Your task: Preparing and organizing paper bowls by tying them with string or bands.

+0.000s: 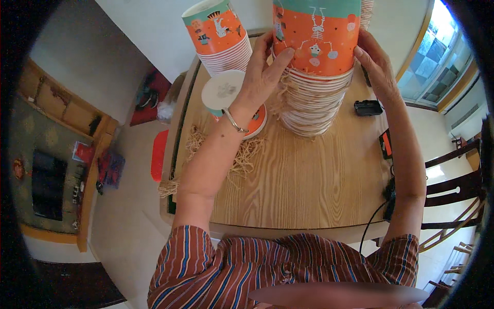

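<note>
A tall stack of nested paper buckets point(314, 108) stands on the wooden table in front of me, raffia strands poking out between its white rims. Its top bucket point(314, 38) is orange and teal with skeleton pictures. My left hand point(263, 74) is wrapped round the left side of that bucket, thumb on the front. On the other side, my right hand point(378, 64) grips it with the thumb near its lower edge. By my left wrist, a single bucket point(223, 88) rests upside down, white base up. Behind it rises a second stack of buckets point(217, 33), leaning slightly left.
Loose raffia point(247, 162) lies along the left part of the table point(298, 190). A small black device point(368, 108) and a black-and-orange box point(385, 144) sit at the right, with a cable point(368, 232) below. A dark chair point(453, 190) stands right; a red stool point(159, 154) left.
</note>
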Action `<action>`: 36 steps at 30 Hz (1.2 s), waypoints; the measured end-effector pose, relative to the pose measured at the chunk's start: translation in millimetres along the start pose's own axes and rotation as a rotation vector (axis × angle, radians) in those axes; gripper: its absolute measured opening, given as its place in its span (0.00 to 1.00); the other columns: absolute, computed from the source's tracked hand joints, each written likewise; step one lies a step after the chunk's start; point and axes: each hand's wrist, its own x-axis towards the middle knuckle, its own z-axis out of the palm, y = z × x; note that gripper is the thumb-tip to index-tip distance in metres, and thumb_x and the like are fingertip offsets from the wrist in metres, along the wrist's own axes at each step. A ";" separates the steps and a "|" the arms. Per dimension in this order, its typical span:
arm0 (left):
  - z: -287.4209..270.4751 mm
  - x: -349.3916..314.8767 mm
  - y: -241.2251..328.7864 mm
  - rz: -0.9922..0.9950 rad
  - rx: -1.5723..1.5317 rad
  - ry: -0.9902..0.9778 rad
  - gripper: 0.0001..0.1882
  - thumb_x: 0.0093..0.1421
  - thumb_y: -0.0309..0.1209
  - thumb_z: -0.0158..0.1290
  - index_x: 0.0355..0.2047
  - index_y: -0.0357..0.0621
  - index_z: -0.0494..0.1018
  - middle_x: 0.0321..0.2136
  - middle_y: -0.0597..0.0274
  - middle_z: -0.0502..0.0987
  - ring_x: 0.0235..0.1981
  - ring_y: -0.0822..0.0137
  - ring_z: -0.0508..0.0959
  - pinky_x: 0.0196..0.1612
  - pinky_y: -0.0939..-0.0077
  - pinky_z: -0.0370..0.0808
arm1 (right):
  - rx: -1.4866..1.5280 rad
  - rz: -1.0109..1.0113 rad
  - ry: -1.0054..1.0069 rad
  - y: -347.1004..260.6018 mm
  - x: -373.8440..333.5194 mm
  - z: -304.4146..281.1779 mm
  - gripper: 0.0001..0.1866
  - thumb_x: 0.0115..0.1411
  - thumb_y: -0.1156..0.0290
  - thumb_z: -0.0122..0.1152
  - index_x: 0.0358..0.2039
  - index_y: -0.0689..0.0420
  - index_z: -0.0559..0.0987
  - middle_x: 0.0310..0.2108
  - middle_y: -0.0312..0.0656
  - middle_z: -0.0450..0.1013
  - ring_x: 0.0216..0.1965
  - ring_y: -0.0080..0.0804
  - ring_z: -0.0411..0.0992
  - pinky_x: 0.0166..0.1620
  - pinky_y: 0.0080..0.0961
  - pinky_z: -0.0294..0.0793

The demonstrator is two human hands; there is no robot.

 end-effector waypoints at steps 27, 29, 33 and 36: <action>2.7 -3.4 5.4 -0.018 0.020 0.011 0.35 0.62 0.41 0.54 0.61 0.32 0.55 0.58 0.51 0.64 0.60 0.61 0.63 0.63 0.68 0.58 | -0.696 -0.417 0.084 -27.8 -49.9 36.6 0.12 0.51 0.77 0.63 0.38 0.58 0.75 0.38 0.43 0.68 0.41 0.44 0.69 0.44 0.35 0.69; 2.2 -3.4 4.2 -0.010 0.015 0.010 0.35 0.62 0.42 0.54 0.61 0.33 0.56 0.57 0.51 0.65 0.60 0.61 0.63 0.63 0.67 0.58 | -0.740 -0.447 0.051 -34.3 -47.6 34.4 0.11 0.52 0.77 0.62 0.38 0.58 0.75 0.37 0.42 0.68 0.40 0.44 0.69 0.43 0.35 0.69; -0.1 -4.3 6.4 -0.053 0.037 0.015 0.35 0.62 0.42 0.55 0.61 0.33 0.56 0.57 0.52 0.65 0.60 0.61 0.63 0.63 0.67 0.59 | -0.768 -0.539 -0.005 -40.0 -40.9 33.6 0.09 0.53 0.76 0.61 0.36 0.57 0.74 0.36 0.41 0.68 0.37 0.44 0.68 0.42 0.36 0.69; 0.8 -2.0 10.5 -0.050 0.019 -0.008 0.34 0.62 0.41 0.55 0.61 0.33 0.57 0.56 0.53 0.66 0.60 0.62 0.64 0.63 0.67 0.59 | -0.834 -0.564 -0.046 -42.2 -37.5 28.7 0.09 0.53 0.76 0.61 0.35 0.57 0.73 0.35 0.41 0.68 0.36 0.44 0.68 0.41 0.36 0.70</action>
